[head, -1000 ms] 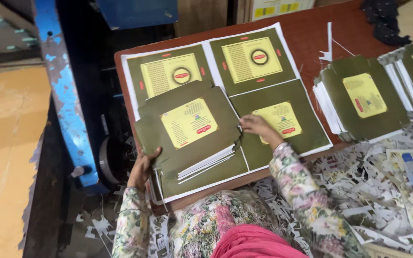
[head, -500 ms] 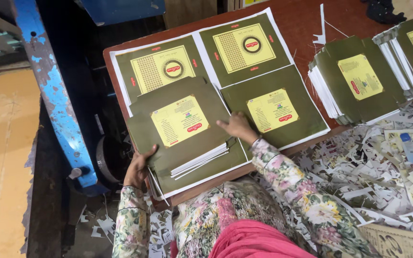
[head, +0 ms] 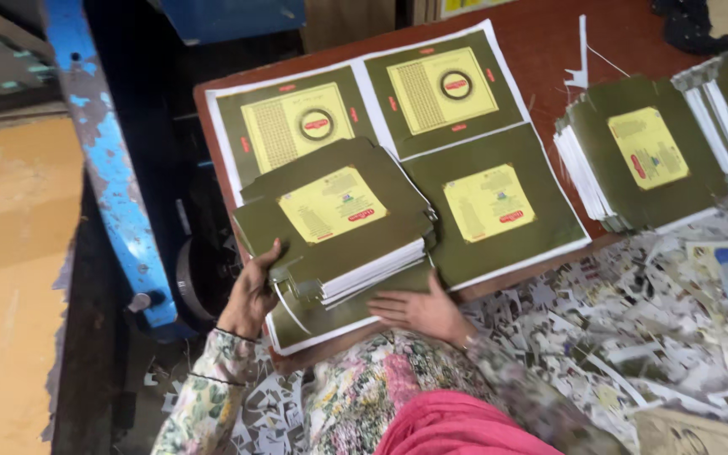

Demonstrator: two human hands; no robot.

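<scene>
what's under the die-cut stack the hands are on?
The stack of die-cut olive cartons rests on a large uncut printed sheet; three of its panels show. The left hand grips the stack's corner, the right hand lies at its near edge. The part beneath is covered.

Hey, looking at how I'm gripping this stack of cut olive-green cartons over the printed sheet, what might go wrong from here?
The cut stack is fanned at its near edge, so layers may slide out of line. It is gripped mainly by the left hand at one corner, so it could sag or spill. The right hand lies flat at the near edge of the printed sheet, whose edge overhangs the table and might get dragged or creased.
</scene>
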